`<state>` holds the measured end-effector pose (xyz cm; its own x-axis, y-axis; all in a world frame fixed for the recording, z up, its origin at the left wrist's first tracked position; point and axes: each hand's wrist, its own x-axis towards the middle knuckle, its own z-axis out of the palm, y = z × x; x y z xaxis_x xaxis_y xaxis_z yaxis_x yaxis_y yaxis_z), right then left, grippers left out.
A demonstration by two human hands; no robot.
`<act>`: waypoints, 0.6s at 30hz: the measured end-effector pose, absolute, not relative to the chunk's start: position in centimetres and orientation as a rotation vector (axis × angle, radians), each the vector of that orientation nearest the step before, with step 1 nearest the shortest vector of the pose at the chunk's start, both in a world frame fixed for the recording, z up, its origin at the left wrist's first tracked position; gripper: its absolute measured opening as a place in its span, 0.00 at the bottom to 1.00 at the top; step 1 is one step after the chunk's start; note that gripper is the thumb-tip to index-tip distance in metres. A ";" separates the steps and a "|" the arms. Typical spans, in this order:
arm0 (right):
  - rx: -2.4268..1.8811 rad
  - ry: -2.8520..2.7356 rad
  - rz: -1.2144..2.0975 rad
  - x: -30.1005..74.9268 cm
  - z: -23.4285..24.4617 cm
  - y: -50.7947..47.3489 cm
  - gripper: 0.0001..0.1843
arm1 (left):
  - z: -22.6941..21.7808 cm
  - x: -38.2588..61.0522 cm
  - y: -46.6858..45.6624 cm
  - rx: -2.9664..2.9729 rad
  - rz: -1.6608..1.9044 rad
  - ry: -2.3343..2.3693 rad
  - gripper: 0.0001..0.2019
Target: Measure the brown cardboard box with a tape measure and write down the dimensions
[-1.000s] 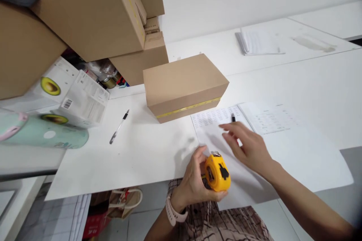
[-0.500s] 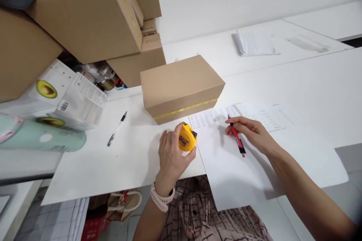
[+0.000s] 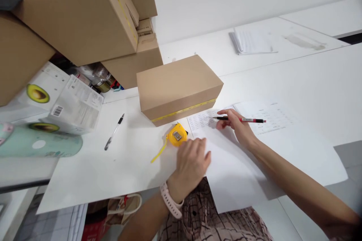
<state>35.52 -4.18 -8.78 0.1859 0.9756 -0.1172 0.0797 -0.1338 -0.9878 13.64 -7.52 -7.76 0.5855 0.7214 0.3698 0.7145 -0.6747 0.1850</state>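
The yellow tape measure (image 3: 177,135) lies on the white table with a short length of its blade out to the lower left. Just below it my left hand (image 3: 191,160), with a pink watch strap on the wrist, is open and slightly blurred, its thumb apart from the fingers. My right hand (image 3: 236,126) grips a red and black pen (image 3: 256,120), tip toward the left over a sheet with a printed table (image 3: 199,121). A blank part of the large white paper (image 3: 229,177) spreads below that hand. Behind the tape measure sits a closed cardboard box (image 3: 181,83) with yellow tape.
A clear pen with a black cap (image 3: 114,131) lies to the left. Further left are a mint-green bottle (image 3: 56,145) and avocado-printed boxes (image 3: 76,98). Large cartons (image 3: 82,19) are stacked behind. A stack of papers (image 3: 253,41) lies at the back right.
My left hand has let go of the tape measure and moved right and down toward the paper. My right hand has moved left, and its pen now lies nearly level over the printed table.
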 end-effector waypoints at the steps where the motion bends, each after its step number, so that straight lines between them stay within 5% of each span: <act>1: -1.453 -1.092 1.110 35.4 -9.1 -4.0 0.21 | -7.7 14.8 -7.8 2.833 0.563 1.142 0.17; 7: -1.503 -1.106 0.916 35.1 -11.0 -3.2 0.20 | -8.1 18.8 -7.1 3.082 0.083 1.097 0.30; 18: -1.587 -1.167 0.872 35.8 -10.9 -2.4 0.20 | -9.3 18.1 -5.8 3.077 0.076 1.065 0.31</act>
<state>35.78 -2.35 -10.88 0.2904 0.9569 -0.0102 0.2811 -0.0955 -0.9549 18.14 -5.82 -9.34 0.7859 0.6130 0.0813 0.6183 -0.7803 -0.0936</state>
